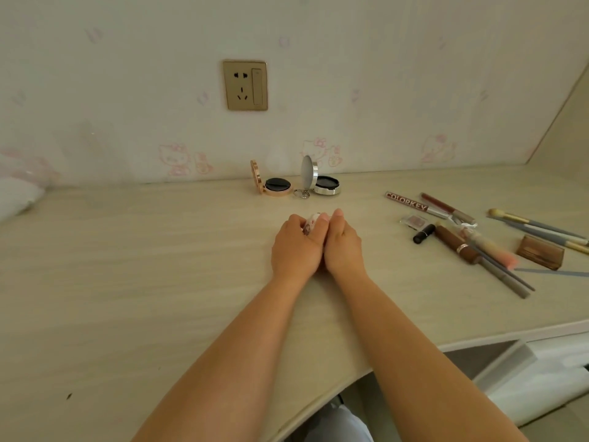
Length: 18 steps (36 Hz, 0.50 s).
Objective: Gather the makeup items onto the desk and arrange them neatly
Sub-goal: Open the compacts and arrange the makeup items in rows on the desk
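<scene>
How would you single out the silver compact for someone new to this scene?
Find the gold wall socket; below it two open compacts stand on the desk. The silver compact is the right one, unlike the rose-gold compact, with a small ring at its hinge.

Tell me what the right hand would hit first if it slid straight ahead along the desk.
Probably the silver compact standing open near the wall; the right hand points roughly at it, with only bare desk between, though depth is uncertain.

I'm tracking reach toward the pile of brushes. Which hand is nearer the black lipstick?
Right. The right hand lies just left of the black lipstick; the left hand sits beyond it, farther left, both gripping a small case.
</scene>
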Each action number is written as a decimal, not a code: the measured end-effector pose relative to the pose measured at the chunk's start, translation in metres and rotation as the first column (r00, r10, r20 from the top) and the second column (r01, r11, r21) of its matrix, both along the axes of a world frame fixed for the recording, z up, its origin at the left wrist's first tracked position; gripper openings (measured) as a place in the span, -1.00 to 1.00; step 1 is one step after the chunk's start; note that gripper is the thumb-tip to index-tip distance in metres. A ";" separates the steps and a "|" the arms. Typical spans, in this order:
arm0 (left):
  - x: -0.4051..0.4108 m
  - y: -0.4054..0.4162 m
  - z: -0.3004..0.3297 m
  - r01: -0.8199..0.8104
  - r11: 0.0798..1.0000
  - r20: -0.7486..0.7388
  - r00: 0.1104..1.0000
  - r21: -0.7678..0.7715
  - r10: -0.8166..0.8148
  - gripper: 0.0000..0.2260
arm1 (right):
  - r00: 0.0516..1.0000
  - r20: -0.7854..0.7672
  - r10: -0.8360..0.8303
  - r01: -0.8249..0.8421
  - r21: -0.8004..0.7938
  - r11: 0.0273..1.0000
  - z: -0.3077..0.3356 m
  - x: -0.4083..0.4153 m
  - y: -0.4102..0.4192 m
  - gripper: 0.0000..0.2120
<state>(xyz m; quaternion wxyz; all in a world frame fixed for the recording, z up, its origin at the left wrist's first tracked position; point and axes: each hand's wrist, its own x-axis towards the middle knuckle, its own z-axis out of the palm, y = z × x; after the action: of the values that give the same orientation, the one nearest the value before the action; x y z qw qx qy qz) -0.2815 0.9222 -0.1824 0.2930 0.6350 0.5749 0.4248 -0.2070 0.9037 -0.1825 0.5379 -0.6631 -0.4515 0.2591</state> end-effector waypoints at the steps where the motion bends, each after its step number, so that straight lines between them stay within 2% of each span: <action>1: 0.000 0.000 0.001 -0.001 1.000 0.004 1.000 0.001 0.001 -0.63 | 1.000 -0.005 -0.007 0.007 0.000 1.000 0.001 -0.001 0.000 -0.58; 11: -0.001 -0.003 0.002 -0.073 0.997 0.108 0.992 0.015 0.071 -0.64 | 0.997 -0.052 -0.055 0.052 -0.066 0.996 0.006 0.003 0.002 -0.48; 16: -0.003 -0.001 0.001 -0.135 0.991 0.133 0.983 0.026 0.130 -0.59 | 0.994 -0.070 -0.090 0.092 0.026 0.995 0.003 0.003 0.002 -0.67; 18: -0.004 0.000 0.000 -0.152 0.988 0.132 0.980 0.033 0.147 -0.58 | 0.995 -0.059 -0.084 0.088 0.055 0.995 0.004 0.003 0.000 -0.69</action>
<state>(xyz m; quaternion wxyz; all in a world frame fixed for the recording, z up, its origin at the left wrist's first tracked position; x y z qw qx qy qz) -0.2852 0.9217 -0.1823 0.2829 0.5675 0.5915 0.4980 -0.2040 0.9038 -0.1789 0.5797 -0.6587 -0.4145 0.2413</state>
